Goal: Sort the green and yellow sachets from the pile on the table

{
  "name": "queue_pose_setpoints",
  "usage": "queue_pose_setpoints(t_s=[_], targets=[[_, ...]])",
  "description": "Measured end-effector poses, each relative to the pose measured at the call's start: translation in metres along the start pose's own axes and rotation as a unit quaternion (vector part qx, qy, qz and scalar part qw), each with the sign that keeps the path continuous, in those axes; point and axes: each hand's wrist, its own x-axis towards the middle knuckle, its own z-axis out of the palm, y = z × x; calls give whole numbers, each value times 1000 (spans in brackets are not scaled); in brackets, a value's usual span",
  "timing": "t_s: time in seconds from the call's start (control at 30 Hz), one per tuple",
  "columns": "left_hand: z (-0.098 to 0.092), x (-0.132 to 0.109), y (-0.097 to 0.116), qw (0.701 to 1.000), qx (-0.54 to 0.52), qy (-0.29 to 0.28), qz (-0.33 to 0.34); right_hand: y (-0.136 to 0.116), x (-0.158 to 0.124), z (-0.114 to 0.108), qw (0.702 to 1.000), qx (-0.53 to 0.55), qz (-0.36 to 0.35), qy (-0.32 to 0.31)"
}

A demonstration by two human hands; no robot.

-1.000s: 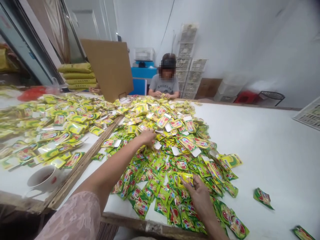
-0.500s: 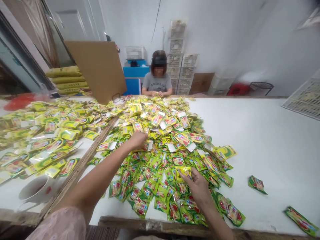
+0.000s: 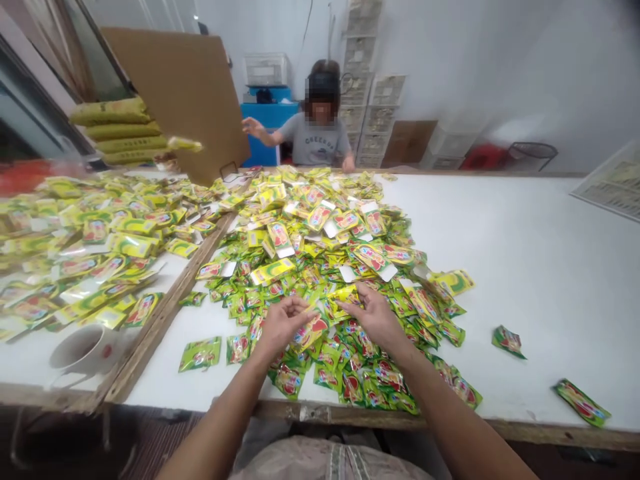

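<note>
Over the white table point(image 3: 500, 253), your left hand point(image 3: 284, 325) has drawn back, fingers pinching a watermelon-printed carton point(image 3: 312, 331) beside the yellow packet point(image 3: 343, 295) your right hand point(image 3: 379, 321) pinches.

Single view, worn on head, looking forward and down from near side of table point(image 3: 500, 267). Clothed lap point(image 3: 325, 460) nearest, along bottom edge. Left hand point(image 3: 281, 328) and right hand point(image 3: 381, 321) close, mid-frame. Beyond, farther off, co-worker point(image 3: 320, 143) across table, facing camera; pale wall point(image 3: 475, 53) behind. Wide field, outer left blurred.
</note>
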Motion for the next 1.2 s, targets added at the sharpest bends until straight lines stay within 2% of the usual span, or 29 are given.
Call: queue_pose_setpoints(t_s=[0.17,0.33,0.4,0.5,0.6,0.67,0.73,0.87,0.97,1.07,1.13,1.2], targets=[[-3,-7,-5,1000,-5,23,-1,3,1,-6,998,-4,10,-62],[2,-10,-4,999,2,35,-6,-7,6,-6,995,-46,-6,-84],[2,-12,-4,1000,7,30,-1,-11,6,-4,991,-90,-9,-95],[0,-12,-7,1000,-14,-8,-18,-12,6,0,986,-109,-21,-121],[-3,-13,-12,998,-46,-28,-44,-5,6,6,988,-111,-39,-102],[-2,-14,-16,997,-57,-20,-46,0,4,11,986,-141,-51,-66],[-1,-16,-19,997,-66,-11,-44,5,0,16,984,-158,-65,-55],[-1,-19,-19,993,-86,-23,-73,8,-10,23,992,-84,-55,-79],[-2,-19,-15,991,-81,-48,-99,7,-18,23,999,5,-7,-50],[-2,-18,-13,992,-72,-45,-89,6,-22,23,999,-22,-25,-26],[-3,-18,-13,994,-67,-41,-81,6,-24,24,998,-24,-25,-46],[-5,-18,-12,994,-61,-48,-83,8,-24,24,998,18,2,-63]])
